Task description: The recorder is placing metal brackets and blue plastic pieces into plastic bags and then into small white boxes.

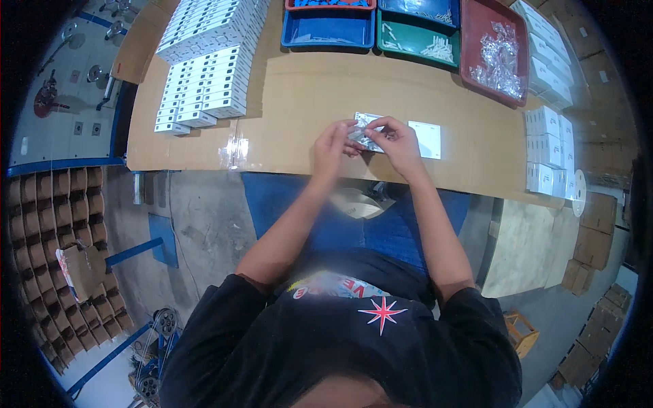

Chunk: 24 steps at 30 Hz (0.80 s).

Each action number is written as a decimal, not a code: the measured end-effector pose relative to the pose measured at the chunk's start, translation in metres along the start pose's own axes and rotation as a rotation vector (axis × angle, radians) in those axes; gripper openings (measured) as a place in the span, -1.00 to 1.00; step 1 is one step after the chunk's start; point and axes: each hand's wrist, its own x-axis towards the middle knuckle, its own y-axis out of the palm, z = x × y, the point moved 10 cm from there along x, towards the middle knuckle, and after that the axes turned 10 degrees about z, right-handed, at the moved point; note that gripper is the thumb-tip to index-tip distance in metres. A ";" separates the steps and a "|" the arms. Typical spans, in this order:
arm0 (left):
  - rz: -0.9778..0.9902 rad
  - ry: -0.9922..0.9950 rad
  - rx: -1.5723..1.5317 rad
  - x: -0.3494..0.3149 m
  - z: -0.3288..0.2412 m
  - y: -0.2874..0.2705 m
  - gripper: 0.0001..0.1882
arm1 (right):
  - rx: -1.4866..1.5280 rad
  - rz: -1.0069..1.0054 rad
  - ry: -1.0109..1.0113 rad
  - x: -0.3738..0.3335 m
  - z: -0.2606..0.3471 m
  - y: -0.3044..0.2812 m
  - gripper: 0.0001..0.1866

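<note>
Both hands meet over the cardboard-covered table near its front edge. My left hand [332, 148] has its fingers closed on the left side of a small shiny clear packet [366, 141]. On its right side, the thumb and fingers of my right hand [401, 144] pinch the same packet. What the packet contains is too small to make out. Beneath and just behind it lies a flat white piece [367, 118], partly covered by my fingers. A white rectangular card or box [426, 140] rests on the table just right of my right hand.
Stacked small white boxes [214, 81] stand at the left, with more white boxes [544, 146] at the right edge. Along the back are a blue bin [328, 42], a green bin [416, 60] of white pieces and a red tray [476, 34] of clear packets. Cardboard [286, 102] covers the tabletop.
</note>
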 end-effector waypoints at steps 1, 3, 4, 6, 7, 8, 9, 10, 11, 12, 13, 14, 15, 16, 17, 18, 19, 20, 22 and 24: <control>0.013 0.003 0.087 0.001 0.001 0.001 -0.71 | 0.002 0.003 0.002 0.000 0.001 0.001 -0.87; 0.023 0.005 0.174 0.000 0.003 0.000 -0.71 | -0.035 -0.011 -0.004 0.000 0.005 0.002 -0.88; 0.031 0.019 0.181 0.001 0.003 0.001 -0.71 | -0.036 -0.012 -0.004 0.000 0.005 0.001 -0.88; 0.041 0.036 0.186 0.002 0.004 0.001 -0.72 | -0.040 -0.029 -0.018 0.001 0.006 -0.002 -0.87; 0.025 0.017 0.192 0.002 0.006 -0.002 -0.73 | -0.043 -0.031 -0.022 0.002 0.007 -0.003 -0.87; 0.008 -0.002 0.198 0.003 0.007 -0.004 -0.73 | -0.027 -0.030 -0.036 0.002 0.009 -0.004 -0.87; 0.012 0.004 0.198 0.003 0.007 -0.003 -0.73 | -0.011 -0.028 -0.052 0.004 0.010 -0.006 -0.87; -0.021 0.015 0.196 0.003 0.005 -0.004 -0.76 | -0.016 -0.035 -0.060 0.008 0.012 -0.011 -0.87; -0.053 0.026 0.194 0.002 0.002 -0.005 -0.79 | -0.034 -0.053 -0.041 0.012 0.012 -0.019 -0.87; -0.043 0.035 0.194 0.003 0.000 -0.002 -0.79 | -0.052 -0.072 -0.023 0.016 0.012 -0.028 -0.86; -0.066 0.039 0.182 0.002 -0.001 -0.002 -0.79 | -0.058 -0.084 -0.035 0.024 0.011 -0.039 -0.86; -0.087 0.044 0.170 0.003 0.000 -0.004 -0.78 | -0.097 -0.119 -0.063 0.035 0.012 -0.054 -0.85; -0.069 0.057 0.169 0.004 0.001 -0.002 -0.78 | -0.136 -0.154 -0.092 0.045 0.014 -0.070 -0.84; -0.088 0.073 0.234 0.004 0.004 -0.010 -0.78 | -0.202 -0.177 -0.121 0.056 0.029 -0.079 -0.78; -0.100 0.090 0.296 0.004 0.006 -0.013 -0.78 | -0.210 -0.189 -0.139 0.068 0.038 -0.091 -0.78; -0.103 0.093 0.291 0.005 0.010 -0.017 -0.78 | -0.311 -0.238 -0.179 0.080 0.054 -0.106 -0.76; -0.094 0.113 0.293 0.005 0.015 -0.023 -0.78 | -0.407 -0.283 -0.221 0.094 0.069 -0.118 -0.74; -0.121 0.109 0.366 0.006 0.023 -0.034 -0.79 | -0.449 -0.298 -0.268 0.107 0.081 -0.128 -0.75; -0.130 0.120 0.431 0.006 0.025 -0.035 -0.79 | -0.558 -0.355 -0.262 0.138 0.089 -0.165 -0.77; -0.124 0.041 0.334 0.002 0.031 -0.040 -0.80 | -0.700 -0.432 -0.194 0.164 0.107 -0.186 -0.80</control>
